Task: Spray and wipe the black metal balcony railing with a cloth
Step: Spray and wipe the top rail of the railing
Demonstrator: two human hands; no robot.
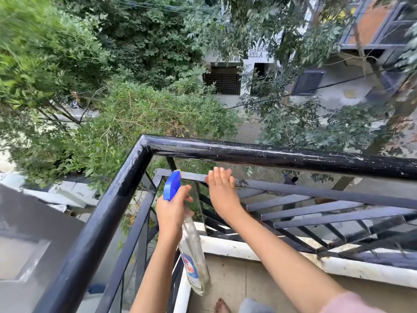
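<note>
Left hand (172, 211) grips the bottle (194, 263), nozzle towards the railing (270, 154) corner. Right hand (222, 193) lies flat, fingers together, on the inner bar (316, 191), a dark cloth (241, 182) edge peeking out. Looks like wiping; next, a slide right along the bar.

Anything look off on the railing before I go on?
The top rail carries white flecks and scuffs along its length, either chipped paint or residue. No cloth shows plainly; only a dark frayed bit beside the right hand.
</note>
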